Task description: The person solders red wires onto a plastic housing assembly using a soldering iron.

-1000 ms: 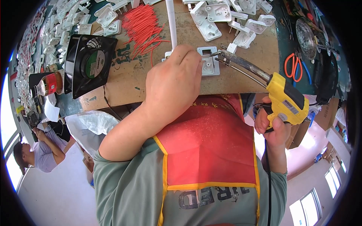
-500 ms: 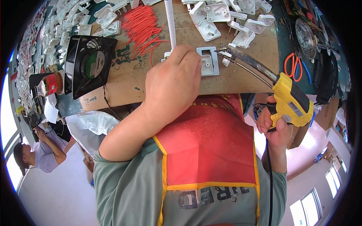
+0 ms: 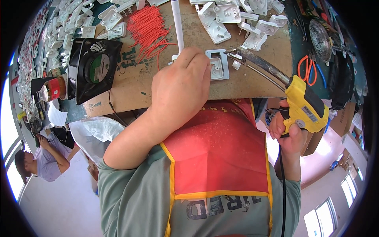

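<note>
My right hand (image 3: 290,136) grips a yellow soldering gun (image 3: 306,104) by its handle. The gun's long dark barrel slants up and left, with its tip close to a small pale frame (image 3: 226,70) on the board. A white plastic housing (image 3: 216,68) sits in that frame. Next to it, on the left, my left hand (image 3: 181,81) is closed with its back up. Its fingertips are hidden, and so is whatever they pinch. Just beyond the knuckles stands a white rod (image 3: 178,27). A small white block (image 3: 236,64) lies under the barrel.
Red wires (image 3: 148,27) lie in a heap beyond my left hand. White plug housings (image 3: 227,15) are piled along the far side. A black fan (image 3: 94,67) and a jar (image 3: 53,89) stand at left; orange-handled scissors (image 3: 303,70) lie at right. Another person (image 3: 47,158) sits at left.
</note>
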Motion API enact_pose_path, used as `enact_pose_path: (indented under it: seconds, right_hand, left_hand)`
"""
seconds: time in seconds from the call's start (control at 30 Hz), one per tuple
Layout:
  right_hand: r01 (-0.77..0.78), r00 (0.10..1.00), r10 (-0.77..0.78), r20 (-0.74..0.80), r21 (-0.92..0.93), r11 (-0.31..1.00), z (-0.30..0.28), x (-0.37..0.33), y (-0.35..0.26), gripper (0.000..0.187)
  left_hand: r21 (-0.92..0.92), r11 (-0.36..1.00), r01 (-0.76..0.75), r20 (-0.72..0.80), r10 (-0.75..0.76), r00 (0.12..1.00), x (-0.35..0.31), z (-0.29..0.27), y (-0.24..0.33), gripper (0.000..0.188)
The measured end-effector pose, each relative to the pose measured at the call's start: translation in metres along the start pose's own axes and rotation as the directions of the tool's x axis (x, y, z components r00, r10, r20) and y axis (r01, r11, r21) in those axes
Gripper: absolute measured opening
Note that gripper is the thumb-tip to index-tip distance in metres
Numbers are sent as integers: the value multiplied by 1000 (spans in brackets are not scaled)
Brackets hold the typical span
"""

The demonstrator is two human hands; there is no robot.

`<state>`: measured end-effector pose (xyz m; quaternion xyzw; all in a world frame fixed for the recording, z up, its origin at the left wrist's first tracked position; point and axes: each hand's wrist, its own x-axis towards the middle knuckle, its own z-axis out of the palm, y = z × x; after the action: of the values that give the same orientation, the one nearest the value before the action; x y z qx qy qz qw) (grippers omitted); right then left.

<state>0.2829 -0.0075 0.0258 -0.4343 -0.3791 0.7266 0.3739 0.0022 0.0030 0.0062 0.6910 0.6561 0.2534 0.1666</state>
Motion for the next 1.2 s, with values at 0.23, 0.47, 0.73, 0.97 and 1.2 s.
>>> enact_pose_path:
  seconds: [0.23,0.47,0.73,0.97,1.2]
  right_hand:
    - [2,1000,-2,1,-5,1000,1,1,0,73]
    - [-13,1000,13,-5,-2,1000,-1,0,1,73]
    - [-20,1000,20,1,36,999,-4,1,4,74]
    - [-32,999,31,28,24,999,3,2,3,75]
    - [-37,999,36,37,12,999,8,1,4,75]
  left_hand:
    - [0,1000,-1,-4,1,1000,0,-1,-1,6]
    - [-125,977,-170,-128,154,980,-3,-18,-5,17]
    - [-18,972,-233,-94,230,969,-23,-45,-48,24]
    - [166,879,-448,94,438,894,-16,-47,-49,30]
    - [213,839,-501,201,464,862,-3,-53,-45,23]
